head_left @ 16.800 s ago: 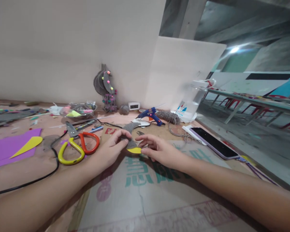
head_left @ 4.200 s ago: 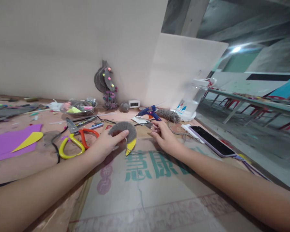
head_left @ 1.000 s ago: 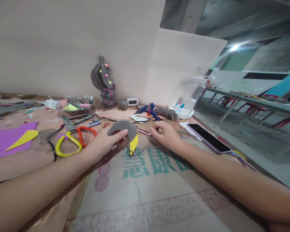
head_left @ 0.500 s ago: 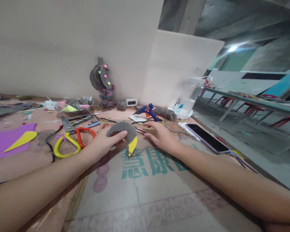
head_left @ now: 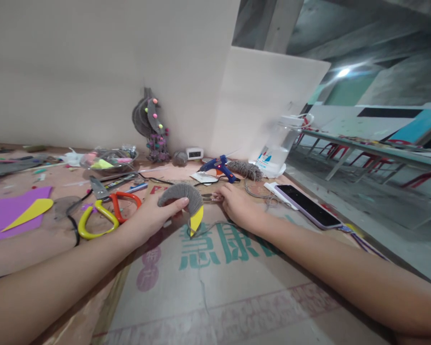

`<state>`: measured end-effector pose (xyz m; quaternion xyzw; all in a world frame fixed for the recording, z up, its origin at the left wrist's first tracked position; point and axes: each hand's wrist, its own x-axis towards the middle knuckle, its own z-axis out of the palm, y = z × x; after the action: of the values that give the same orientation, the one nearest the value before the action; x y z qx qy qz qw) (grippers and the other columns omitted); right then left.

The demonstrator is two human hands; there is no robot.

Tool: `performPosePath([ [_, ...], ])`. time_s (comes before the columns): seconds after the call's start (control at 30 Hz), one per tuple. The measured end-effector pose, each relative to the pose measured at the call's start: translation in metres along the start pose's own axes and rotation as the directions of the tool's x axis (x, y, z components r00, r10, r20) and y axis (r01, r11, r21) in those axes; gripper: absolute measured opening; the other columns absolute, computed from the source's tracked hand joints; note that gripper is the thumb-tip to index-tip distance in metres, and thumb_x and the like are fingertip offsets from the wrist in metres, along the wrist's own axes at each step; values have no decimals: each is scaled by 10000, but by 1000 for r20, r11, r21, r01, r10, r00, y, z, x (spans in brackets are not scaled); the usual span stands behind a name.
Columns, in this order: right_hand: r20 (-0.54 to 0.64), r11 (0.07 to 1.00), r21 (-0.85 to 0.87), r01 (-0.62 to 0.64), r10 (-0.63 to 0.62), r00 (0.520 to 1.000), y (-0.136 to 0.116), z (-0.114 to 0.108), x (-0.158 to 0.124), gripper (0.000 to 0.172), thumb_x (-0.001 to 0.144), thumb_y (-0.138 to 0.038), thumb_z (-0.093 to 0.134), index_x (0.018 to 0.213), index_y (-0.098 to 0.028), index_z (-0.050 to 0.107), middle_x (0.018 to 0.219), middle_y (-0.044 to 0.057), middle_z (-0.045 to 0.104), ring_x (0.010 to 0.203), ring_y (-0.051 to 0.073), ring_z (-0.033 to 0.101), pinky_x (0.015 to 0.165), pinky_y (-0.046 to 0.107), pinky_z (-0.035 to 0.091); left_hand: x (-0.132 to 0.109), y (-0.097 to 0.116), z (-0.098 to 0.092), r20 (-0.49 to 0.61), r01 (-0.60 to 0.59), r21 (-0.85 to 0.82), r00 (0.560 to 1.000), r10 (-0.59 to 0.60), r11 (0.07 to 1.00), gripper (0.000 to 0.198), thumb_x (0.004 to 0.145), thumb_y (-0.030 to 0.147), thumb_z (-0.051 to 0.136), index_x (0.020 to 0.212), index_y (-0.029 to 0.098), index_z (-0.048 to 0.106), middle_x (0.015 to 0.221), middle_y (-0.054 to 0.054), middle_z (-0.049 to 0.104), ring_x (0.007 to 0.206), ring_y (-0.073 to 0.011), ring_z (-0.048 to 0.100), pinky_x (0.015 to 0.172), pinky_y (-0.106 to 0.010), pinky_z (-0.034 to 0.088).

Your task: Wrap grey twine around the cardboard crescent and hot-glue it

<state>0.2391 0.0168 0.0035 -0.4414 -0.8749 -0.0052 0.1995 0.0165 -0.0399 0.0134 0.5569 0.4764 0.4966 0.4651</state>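
Note:
My left hand (head_left: 157, 211) grips a crescent (head_left: 182, 191) wrapped in grey yarn, thumb across its front. Its lower tip is bare yellow and points down. A strand of grey yarn (head_left: 219, 223) trails right from near that tip over the cardboard. Just right of the crescent, my right hand (head_left: 239, 206) has its fingers closed on a small slim tool (head_left: 211, 197), whose exact kind is too small to tell. Beneath both hands lies a printed cardboard sheet (head_left: 165, 302).
Scissors (head_left: 98, 220) with yellow and orange handles lie left, near a box cutter (head_left: 99, 188) and purple sheets (head_left: 7, 215). Behind are a blue glue gun (head_left: 221, 167), yarn bundle (head_left: 246, 169) and water bottle (head_left: 276, 146). A phone (head_left: 307, 205) lies right. A decorated hanging (head_left: 151, 122) stands against the wall.
My right hand's fingers, apart beside the small tool before, have curled closed around its end. My left hand keeps the crescent in nearly the same place.

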Motion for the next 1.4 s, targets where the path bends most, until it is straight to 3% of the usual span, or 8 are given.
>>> performPosePath([
  [0.17, -128, 912, 399, -91, 154, 980, 3, -2, 1, 254, 791, -70, 308, 930, -165, 498, 852, 34, 558, 790, 141, 512, 729, 258, 400, 2, -3, -3, 29, -26, 29, 999, 25, 999, 223, 655, 365, 658, 683, 148, 613, 583, 9, 572, 540, -122, 507, 507, -224, 391],
  [0.27, -170, 876, 474, -90, 191, 967, 1, -5, -1, 226, 852, -156, 300, 967, -177, 494, 874, 27, 550, 799, 146, 506, 724, 261, 392, 4, -7, -5, 52, 1, 23, 999, -3, 1000, 222, 672, 374, 654, 730, 165, 608, 617, 17, 574, 576, -121, 526, 553, -227, 413],
  [0.43, -213, 910, 412, 33, 61, 975, -8, -11, -4, 223, 901, -288, 334, 997, -181, 504, 910, 41, 566, 826, 158, 515, 748, 272, 393, 3, -6, -3, 63, 44, -89, 997, -38, 995, 228, 656, 364, 674, 742, 166, 599, 630, 22, 567, 591, -115, 527, 585, -227, 425],
  [0.7, -134, 945, 279, 169, -136, 982, -23, -16, -8, 227, 907, -281, 343, 924, -160, 535, 845, 71, 587, 783, 176, 522, 715, 292, 404, 1, -5, -3, 88, 73, -114, 994, -63, 991, 225, 658, 358, 670, 683, 157, 573, 564, 22, 540, 522, -107, 502, 512, -214, 404],
  [1.03, -145, 942, 260, 211, -178, 973, -20, -10, -9, 273, 909, -332, 347, 954, -153, 548, 869, 83, 605, 814, 181, 536, 729, 298, 408, 0, -2, -2, 101, 43, -101, 994, -33, 994, 229, 648, 351, 676, 672, 144, 581, 564, 20, 542, 528, -113, 502, 523, -228, 410],
  [1.4, -145, 946, 256, 197, -164, 976, -18, -10, -9, 300, 905, -364, 349, 855, -166, 568, 772, 61, 585, 742, 167, 517, 682, 275, 392, 0, -3, -3, 100, 61, -79, 994, -53, 995, 232, 658, 357, 663, 654, 146, 568, 563, 19, 538, 536, -118, 507, 522, -228, 402],
])
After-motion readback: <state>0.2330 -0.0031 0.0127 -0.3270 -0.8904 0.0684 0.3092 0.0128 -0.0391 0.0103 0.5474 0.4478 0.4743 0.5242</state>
